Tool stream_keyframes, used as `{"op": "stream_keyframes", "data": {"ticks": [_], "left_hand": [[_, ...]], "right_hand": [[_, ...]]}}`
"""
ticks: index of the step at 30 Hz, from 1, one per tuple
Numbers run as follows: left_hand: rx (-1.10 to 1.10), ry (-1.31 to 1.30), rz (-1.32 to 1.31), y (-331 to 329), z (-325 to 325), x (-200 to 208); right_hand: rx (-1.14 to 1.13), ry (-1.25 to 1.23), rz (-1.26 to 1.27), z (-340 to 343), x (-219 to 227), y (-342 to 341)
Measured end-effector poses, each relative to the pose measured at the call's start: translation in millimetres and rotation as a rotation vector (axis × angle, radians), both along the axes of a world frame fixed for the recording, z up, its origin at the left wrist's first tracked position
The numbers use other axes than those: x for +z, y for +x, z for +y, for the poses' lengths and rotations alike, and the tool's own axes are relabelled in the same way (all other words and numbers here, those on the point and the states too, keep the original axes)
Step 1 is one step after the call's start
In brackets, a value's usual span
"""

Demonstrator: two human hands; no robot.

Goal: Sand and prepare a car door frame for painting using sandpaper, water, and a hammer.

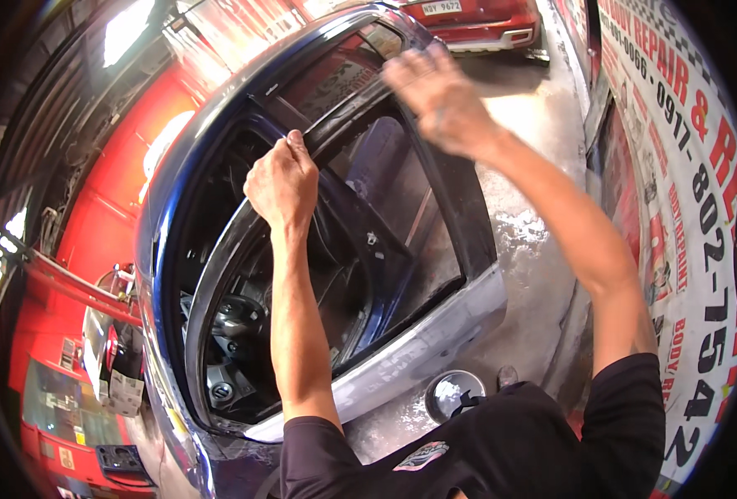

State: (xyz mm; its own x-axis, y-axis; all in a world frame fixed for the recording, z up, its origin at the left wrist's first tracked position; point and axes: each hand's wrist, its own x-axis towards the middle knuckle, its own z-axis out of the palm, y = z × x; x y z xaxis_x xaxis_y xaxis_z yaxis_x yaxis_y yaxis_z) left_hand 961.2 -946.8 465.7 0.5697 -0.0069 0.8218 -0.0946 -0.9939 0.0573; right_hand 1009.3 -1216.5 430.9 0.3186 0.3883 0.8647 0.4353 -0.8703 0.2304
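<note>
A dark blue car stands before me with its door swung out. The door's window frame (220, 249) is dull black, and its lower panel (393, 345) is patchy grey and white. My left hand (284, 181) is closed around the top edge of the frame, thumb up. Farther right, my right hand (445, 104) is at the frame's upper rear corner, fingers stretched out and slightly blurred. Whether anything lies under its palm is hidden. Through the window opening show the blue door pillar (360, 208) and dark interior.
A round pan of liquid (454, 394) sits on the wet concrete floor just before my body. A red vehicle (477, 25) is parked at the far end. Along the right hangs a printed banner (672, 166). Another red vehicle (61, 407) stands at the left.
</note>
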Motion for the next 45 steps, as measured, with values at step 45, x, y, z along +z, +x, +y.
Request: {"op": "stream_keyframes", "data": {"ticks": [45], "left_hand": [[-0.223,0.158,-0.078,-15.3,-7.3,31.7]], "right_hand": [[0.367,0.933,0.169,-80.0,-97.7,-39.2]]}}
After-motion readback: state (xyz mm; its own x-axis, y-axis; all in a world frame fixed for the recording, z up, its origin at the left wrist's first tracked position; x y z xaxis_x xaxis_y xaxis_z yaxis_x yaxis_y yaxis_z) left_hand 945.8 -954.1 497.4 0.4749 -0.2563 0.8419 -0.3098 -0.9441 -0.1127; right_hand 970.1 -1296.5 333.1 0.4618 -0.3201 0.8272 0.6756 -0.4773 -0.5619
